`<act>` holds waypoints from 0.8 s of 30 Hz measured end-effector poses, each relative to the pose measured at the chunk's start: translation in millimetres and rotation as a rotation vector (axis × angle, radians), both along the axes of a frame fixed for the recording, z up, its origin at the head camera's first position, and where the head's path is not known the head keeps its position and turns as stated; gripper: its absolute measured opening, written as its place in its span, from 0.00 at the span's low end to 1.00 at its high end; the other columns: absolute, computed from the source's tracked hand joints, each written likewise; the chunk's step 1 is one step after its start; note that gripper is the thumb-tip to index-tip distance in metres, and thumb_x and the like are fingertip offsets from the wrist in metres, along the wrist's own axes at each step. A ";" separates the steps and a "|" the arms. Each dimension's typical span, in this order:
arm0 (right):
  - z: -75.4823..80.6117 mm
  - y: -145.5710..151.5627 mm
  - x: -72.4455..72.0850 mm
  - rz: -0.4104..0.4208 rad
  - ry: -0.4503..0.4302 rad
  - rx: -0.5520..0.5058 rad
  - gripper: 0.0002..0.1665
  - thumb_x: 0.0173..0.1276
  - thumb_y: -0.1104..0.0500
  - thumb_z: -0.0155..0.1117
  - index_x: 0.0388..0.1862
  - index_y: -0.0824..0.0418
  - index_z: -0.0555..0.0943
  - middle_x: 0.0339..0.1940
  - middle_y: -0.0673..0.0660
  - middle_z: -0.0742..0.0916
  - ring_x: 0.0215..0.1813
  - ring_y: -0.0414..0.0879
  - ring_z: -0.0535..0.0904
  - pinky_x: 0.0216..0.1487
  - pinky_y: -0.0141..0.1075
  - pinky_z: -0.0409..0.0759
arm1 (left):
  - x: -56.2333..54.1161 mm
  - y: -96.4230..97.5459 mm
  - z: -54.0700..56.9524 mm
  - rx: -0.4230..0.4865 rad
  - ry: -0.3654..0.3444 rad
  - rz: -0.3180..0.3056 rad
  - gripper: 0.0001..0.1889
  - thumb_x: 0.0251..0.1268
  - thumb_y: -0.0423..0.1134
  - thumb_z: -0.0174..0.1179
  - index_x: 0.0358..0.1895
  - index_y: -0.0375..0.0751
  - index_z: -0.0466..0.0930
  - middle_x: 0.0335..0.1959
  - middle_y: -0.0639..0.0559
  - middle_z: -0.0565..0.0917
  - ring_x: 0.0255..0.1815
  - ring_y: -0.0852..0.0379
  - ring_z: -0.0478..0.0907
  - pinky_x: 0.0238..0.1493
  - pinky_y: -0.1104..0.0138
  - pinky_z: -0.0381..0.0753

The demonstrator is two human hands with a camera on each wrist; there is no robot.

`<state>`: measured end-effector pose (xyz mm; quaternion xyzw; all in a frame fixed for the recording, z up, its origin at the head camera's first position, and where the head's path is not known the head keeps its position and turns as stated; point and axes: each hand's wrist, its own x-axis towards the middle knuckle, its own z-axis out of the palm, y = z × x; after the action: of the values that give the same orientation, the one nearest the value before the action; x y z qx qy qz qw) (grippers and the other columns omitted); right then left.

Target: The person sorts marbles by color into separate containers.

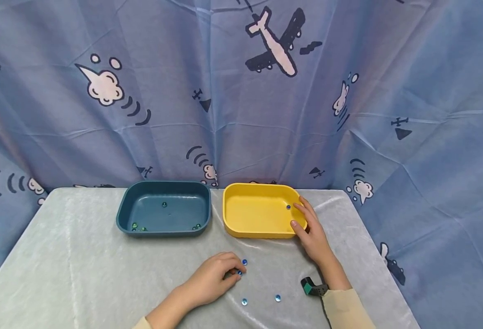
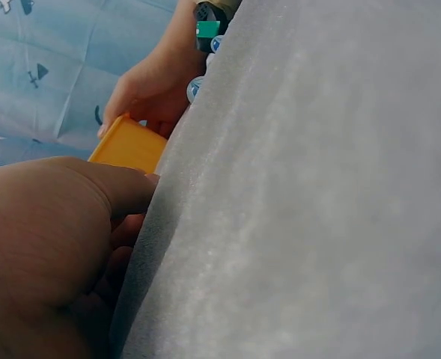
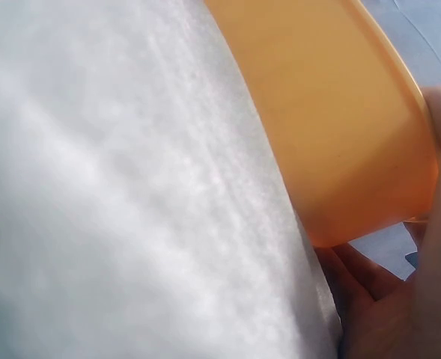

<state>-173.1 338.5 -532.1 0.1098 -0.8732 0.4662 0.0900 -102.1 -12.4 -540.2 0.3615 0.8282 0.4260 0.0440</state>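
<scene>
On the cloth-covered table, my left hand (image 1: pixel 217 276) pinches a small blue marble (image 1: pixel 239 273) between thumb and fingertips. Another blue marble (image 1: pixel 244 262) lies just beyond those fingers. Two paler blue marbles, one nearer the left (image 1: pixel 244 302) and one farther right (image 1: pixel 277 298), rest on the cloth in front. My right hand (image 1: pixel 315 233) grips the right end of a yellow tray (image 1: pixel 233 229), thumb at the front corner and fingers over the side rim. Inside that tray sits one dark blue marble (image 1: pixel 288 207). The right wrist view shows the tray wall (image 3: pixel 340 112) close against the hand.
A teal tray (image 1: pixel 163 233) stands left of the yellow one, with several green marbles (image 1: pixel 134 225) in its corners and one toward the back (image 1: pixel 164 204). A black-and-green device (image 1: pixel 313 287) is strapped at the right wrist. Behind the table hangs a blue printed curtain (image 1: pixel 175 91).
</scene>
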 end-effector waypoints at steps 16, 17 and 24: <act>-0.5 -1.3 0.0 0.001 0.001 -0.010 0.32 0.84 0.56 0.64 0.82 0.60 0.72 0.92 0.53 0.58 0.90 0.59 0.52 0.78 0.20 0.51 | 2.6 1.7 7.4 0.107 -0.108 0.029 0.07 0.79 0.36 0.68 0.53 0.46 0.92 0.47 0.65 0.85 0.44 0.70 0.80 0.49 0.70 0.84; -0.7 -1.3 -0.1 0.002 0.000 -0.010 0.32 0.84 0.56 0.64 0.82 0.60 0.72 0.92 0.53 0.58 0.90 0.59 0.52 0.78 0.21 0.51 | 2.9 1.8 8.4 0.110 -0.105 0.033 0.07 0.79 0.35 0.69 0.53 0.45 0.92 0.47 0.65 0.86 0.43 0.70 0.80 0.49 0.70 0.84; -0.2 -0.4 0.7 -0.003 -0.002 -0.001 0.31 0.84 0.57 0.64 0.82 0.60 0.72 0.92 0.55 0.58 0.90 0.60 0.51 0.86 0.35 0.52 | 1.2 5.9 13.2 0.120 -0.072 0.044 0.07 0.79 0.36 0.69 0.52 0.45 0.92 0.45 0.64 0.85 0.41 0.68 0.78 0.44 0.71 0.82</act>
<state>-172.4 338.1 -532.4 0.1081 -0.8731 0.4668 0.0901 -100.9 -6.5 -527.0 0.3296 0.8069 0.4884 0.0424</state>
